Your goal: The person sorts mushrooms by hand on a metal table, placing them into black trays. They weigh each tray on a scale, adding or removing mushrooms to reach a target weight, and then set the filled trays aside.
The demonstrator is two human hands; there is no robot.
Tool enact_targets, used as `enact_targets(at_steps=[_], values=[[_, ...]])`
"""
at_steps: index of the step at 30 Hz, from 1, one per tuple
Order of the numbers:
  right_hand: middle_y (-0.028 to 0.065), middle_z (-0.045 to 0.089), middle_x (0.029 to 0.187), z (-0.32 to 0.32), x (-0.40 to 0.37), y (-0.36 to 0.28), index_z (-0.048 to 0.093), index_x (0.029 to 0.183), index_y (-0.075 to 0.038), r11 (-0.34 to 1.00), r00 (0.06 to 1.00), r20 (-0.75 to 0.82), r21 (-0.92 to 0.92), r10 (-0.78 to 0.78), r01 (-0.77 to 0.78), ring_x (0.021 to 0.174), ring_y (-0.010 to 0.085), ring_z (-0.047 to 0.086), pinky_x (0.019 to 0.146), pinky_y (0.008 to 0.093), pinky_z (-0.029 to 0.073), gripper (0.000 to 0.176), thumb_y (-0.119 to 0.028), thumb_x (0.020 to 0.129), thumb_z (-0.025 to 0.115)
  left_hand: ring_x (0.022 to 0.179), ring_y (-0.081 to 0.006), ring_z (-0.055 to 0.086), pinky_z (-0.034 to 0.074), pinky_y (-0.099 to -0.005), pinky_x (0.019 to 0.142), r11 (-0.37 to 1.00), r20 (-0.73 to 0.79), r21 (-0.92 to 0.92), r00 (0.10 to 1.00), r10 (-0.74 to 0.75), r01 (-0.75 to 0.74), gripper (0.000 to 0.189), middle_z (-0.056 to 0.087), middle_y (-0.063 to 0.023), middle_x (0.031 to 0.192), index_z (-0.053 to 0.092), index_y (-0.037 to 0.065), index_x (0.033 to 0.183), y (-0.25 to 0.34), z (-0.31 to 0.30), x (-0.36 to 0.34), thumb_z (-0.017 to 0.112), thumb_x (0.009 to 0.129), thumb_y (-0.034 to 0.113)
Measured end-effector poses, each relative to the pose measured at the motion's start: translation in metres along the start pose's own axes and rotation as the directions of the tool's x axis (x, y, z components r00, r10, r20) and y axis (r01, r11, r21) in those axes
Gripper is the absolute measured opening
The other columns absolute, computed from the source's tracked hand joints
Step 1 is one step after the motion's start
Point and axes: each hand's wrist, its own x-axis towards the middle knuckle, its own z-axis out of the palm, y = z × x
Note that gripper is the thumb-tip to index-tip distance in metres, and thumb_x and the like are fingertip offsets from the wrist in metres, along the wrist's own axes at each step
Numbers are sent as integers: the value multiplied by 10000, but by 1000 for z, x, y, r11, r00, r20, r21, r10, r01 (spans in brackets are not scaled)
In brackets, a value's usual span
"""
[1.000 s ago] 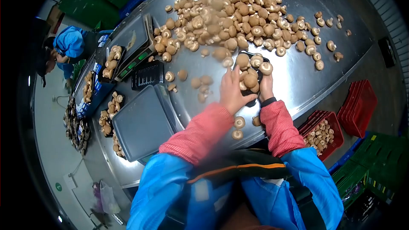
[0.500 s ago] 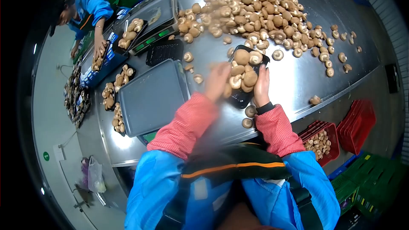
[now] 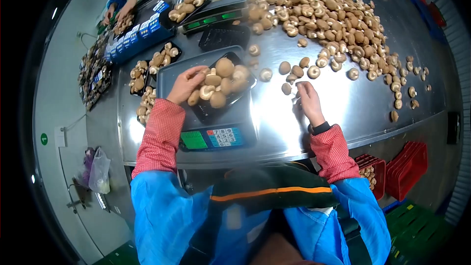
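Observation:
A black tray (image 3: 210, 113) of brown mushrooms (image 3: 224, 67) rests on the grey plate of a scale (image 3: 169, 71) with a green display and number keys. My left hand (image 3: 188, 84) is at the tray's left side, its bent fingers against the mushrooms there; whether it grips one is hard to see. My right hand (image 3: 309, 100) is over the steel table with its fingers bent together, just below a few loose mushrooms (image 3: 286, 88). Whatever lies between those fingertips is too small to make out.
A large mushroom pile (image 3: 338, 24) covers the back right of the steel table (image 3: 294, 137). An empty black tray (image 3: 224, 38) and a second scale (image 3: 216, 18) stand behind. Filled trays (image 3: 164, 55) are at left. A co-worker's hands (image 3: 128, 7) are at the upper left. Red crates (image 3: 406, 172) stand at right.
The filled tray has moved from the table at centre left onto the scale, with my left hand beside it. My right hand has left the tray. The view has shifted.

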Motion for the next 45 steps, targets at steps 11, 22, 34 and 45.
enact_targets(at_steps=[11, 22, 34, 45], values=[[199, 616, 1092, 52, 12, 11, 541, 1267, -91, 659, 975, -39, -743, -218, 117, 983, 367, 637, 864, 426, 505, 378, -332, 976, 541, 1068, -305, 534, 408, -369, 959, 789, -85, 531, 907, 411, -308, 413, 571, -145, 1082, 537, 95, 1344, -28, -35, -23, 437, 984, 271], [176, 664, 1004, 37, 32, 3, 502, 1235, -75, 817, 948, 45, -496, -314, 294, 903, 323, 668, 768, 393, 524, 384, -266, 928, 633, 947, -123, 601, 465, -253, 843, 989, -575, 51, 805, 144, -140, 368, 646, -47, 1076, 619, 33, 1226, -66, -47, -108, 484, 1022, 308], [176, 655, 984, 63, 28, 11, 584, 1106, -19, 760, 924, 204, -526, -322, 381, 879, 296, 656, 783, 384, 518, 281, -188, 893, 655, 887, -270, 596, 477, -358, 772, 528, -344, 845, 669, 658, -85, 183, 614, -70, 937, 674, 55, 945, -35, 10, -120, 734, 775, 88], [195, 669, 959, 55, 22, 26, 593, 1119, -34, 849, 973, 121, -477, -195, 229, 860, 316, 661, 790, 399, 516, 305, -257, 913, 626, 730, -162, 586, 477, -290, 645, 744, -467, 626, 653, 597, -233, 174, 581, -64, 855, 660, 9, 981, -45, 34, -141, 696, 812, -10]])
